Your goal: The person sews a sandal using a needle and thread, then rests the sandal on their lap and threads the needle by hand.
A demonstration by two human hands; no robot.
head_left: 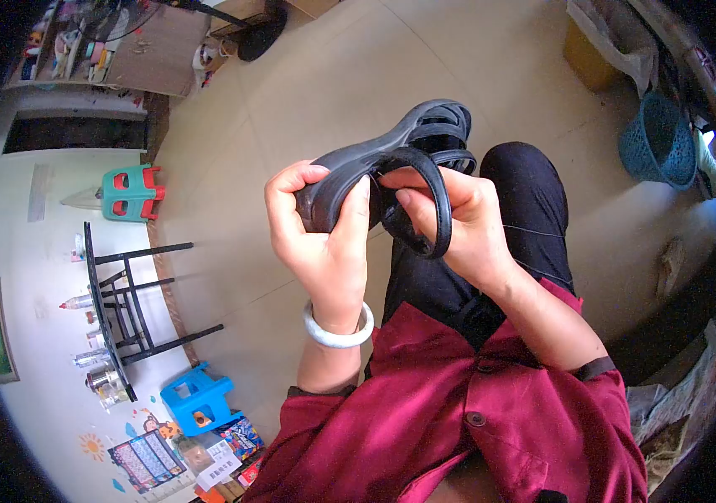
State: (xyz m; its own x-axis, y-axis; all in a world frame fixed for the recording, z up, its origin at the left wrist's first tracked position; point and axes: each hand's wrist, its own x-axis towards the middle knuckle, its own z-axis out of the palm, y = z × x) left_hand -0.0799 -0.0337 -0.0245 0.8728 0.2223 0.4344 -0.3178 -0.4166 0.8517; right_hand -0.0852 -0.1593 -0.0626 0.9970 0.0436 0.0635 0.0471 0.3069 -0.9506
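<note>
Blk sandal (362,155) was above lap (425,289), prob. light & bendy; L hand (320,247) pinched 1 end, a firm hold; R hand's (475,230) fingers pinched near strap (440,201) base.

A folding table (106,308) and a blue stool (200,399) stand along the white wall (29,243), beside tiled floor (232,197).

The tiled floor (308,75) bears a blue basket (635,149), a blue stool (186,401) and a black table (107,323) — bottles (81,302) and jars (106,379) on top.
</note>
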